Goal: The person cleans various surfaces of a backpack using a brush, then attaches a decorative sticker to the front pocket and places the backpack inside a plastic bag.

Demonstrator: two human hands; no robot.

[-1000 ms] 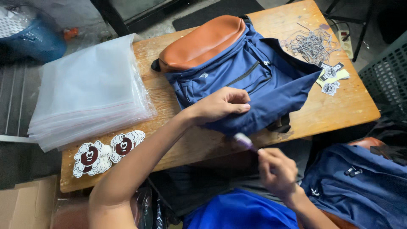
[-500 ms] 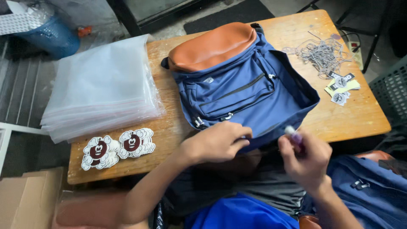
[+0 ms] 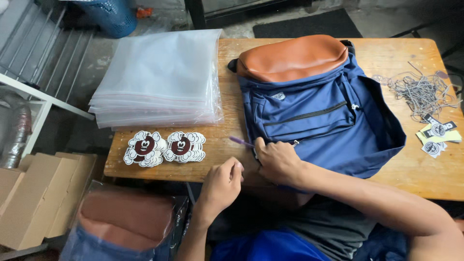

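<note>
Blue backpack with a tan leather-look top, lying flat on the wooden table in the centre and right of centre of the frame, top end toward the upper edge, front pocket with a dark zip facing up. At its lower left corner, right hand, curled shut on the fabric edge near a small zip pull and gripping a slim purple pen-like tool (only its tip showing, pointing toward the left of the frame, over bare table). Just left of that and slightly lower, left hand, loosely closed with fingers folded in, at the table's near edge, close to the right hand but not clearly touching it; whether anything sits inside the fist, impossible to tell. Further left on the table, two small stacks of cloud-shaped white and dark red stickers, side by side. Above them, in the upper left part of the table, a thick pile of clear plastic bags. Far right of the frame: a tangle of grey strings and, below it, a few black and pale tags. Lower left, below the table, another backpack with a brown top beside flat cardboard boxes. Upper left, a blue basket on the floor.
</note>
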